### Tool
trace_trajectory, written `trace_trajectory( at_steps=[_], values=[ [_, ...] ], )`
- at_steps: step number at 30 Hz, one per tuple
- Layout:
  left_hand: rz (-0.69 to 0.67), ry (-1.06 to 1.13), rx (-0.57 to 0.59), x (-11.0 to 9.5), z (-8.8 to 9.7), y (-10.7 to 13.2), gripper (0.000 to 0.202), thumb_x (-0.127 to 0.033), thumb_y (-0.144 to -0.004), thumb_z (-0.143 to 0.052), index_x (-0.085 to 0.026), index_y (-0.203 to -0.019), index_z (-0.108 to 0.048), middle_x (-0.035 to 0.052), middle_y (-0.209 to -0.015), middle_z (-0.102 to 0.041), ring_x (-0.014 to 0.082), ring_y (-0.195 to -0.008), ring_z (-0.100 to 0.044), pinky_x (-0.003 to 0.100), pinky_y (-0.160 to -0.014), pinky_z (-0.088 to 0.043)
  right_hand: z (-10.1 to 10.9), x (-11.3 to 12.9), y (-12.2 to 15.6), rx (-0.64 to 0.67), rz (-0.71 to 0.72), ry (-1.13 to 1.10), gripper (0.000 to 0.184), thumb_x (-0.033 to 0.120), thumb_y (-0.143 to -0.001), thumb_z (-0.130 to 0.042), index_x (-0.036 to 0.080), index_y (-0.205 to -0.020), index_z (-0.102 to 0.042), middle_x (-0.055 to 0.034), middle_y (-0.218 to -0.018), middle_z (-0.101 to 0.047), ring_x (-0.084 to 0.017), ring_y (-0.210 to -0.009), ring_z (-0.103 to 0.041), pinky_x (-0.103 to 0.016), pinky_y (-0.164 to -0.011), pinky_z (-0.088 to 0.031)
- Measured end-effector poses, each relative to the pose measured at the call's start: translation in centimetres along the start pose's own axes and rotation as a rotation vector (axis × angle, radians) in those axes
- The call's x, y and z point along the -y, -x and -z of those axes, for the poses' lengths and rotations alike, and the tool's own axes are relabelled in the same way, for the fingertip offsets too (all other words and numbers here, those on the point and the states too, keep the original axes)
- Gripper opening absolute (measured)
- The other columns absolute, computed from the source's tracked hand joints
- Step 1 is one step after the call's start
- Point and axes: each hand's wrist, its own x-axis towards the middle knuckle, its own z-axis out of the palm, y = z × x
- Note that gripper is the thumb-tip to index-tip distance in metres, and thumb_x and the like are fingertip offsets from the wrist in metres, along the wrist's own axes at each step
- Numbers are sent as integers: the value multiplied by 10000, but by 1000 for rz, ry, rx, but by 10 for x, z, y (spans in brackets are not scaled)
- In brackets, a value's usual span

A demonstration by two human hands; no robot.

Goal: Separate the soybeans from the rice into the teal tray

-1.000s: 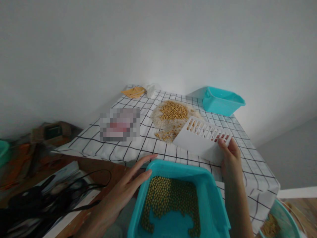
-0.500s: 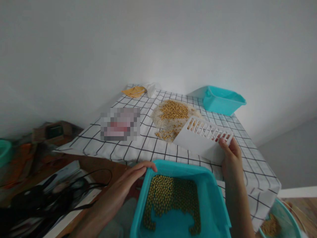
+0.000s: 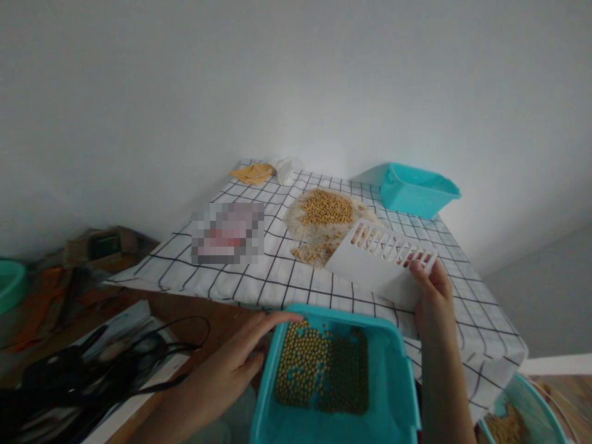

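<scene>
A deep teal plastic bin (image 3: 391, 376) sits at the table's front edge, with a layer of soybeans (image 3: 300, 364) on its floor. My left hand (image 3: 245, 345) grips the bin's far left corner, its index finger hooked over the rim and its thumb outside. In my right hand (image 3: 432, 283) is a white slotted plastic panel (image 3: 370, 265), pinched at its right end with the thumb on top. The panel leans over the tablecloth. Just beyond its left end lies a pile of soybeans (image 3: 326, 208) on a pale, chaff-like layer (image 3: 300, 234).
A second teal bin (image 3: 416, 191) stands at the back right of the checked tablecloth (image 3: 259, 277). Orange cloth (image 3: 253, 173) and a blurred-out packet (image 3: 227, 234) lie left. Dark cables (image 3: 152, 351) clutter the lower left. Another tub (image 3: 518, 413) is on the floor, right.
The soybeans in the bin have shifted and spread, their near edge now further from me. My left fingers reach further over the rim. The white panel keeps nearly the same place.
</scene>
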Motion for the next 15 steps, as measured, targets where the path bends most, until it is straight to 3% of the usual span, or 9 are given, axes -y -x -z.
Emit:
trace_trajectory(
  at_steps=[3,6,10,13,15],
  values=[
    [-131,-255,-80,12,-2,-1,618,24,-812,-377,-371,-1242,-580,7,-1135,-643,189,-1115,-617,370,-990,-479,0,0,1,-13,-24,-6,178,350,-733,-747,219,-846,-703,-9,-857,-686,-157,-770,-586,-267,-702,-414],
    [-211,-476,-149,18,-5,-2,591,15,-859,-348,-374,-1243,-574,11,-1078,-610,157,-933,-676,285,-837,-553,-1,2,2,-6,-20,3,166,345,-745,-743,226,-855,-712,-6,-886,-701,-152,-783,-594,-257,-700,-417],
    [-239,-903,-170,25,-6,0,631,34,-838,-371,-384,-1274,-553,3,-958,-556,109,-571,-641,206,-518,-523,-2,4,3,7,-32,-9,171,339,-769,-726,234,-905,-723,-6,-908,-709,-149,-786,-604,-255,-699,-426],
    [-412,-1030,-192,29,-3,-1,568,16,-868,-383,-342,-1269,-564,9,-890,-514,131,-595,-623,198,-470,-493,-2,3,2,6,-20,-15,184,328,-766,-730,234,-924,-726,-6,-909,-709,-151,-794,-604,-254,-707,-430],
    [-595,-1015,-254,30,1,-3,514,8,-891,-411,-311,-1252,-589,14,-895,-538,138,-675,-626,197,-533,-516,-2,1,2,5,-12,-12,188,329,-761,-735,232,-922,-726,-7,-906,-708,-151,-793,-602,-253,-705,-429]
  ],
)
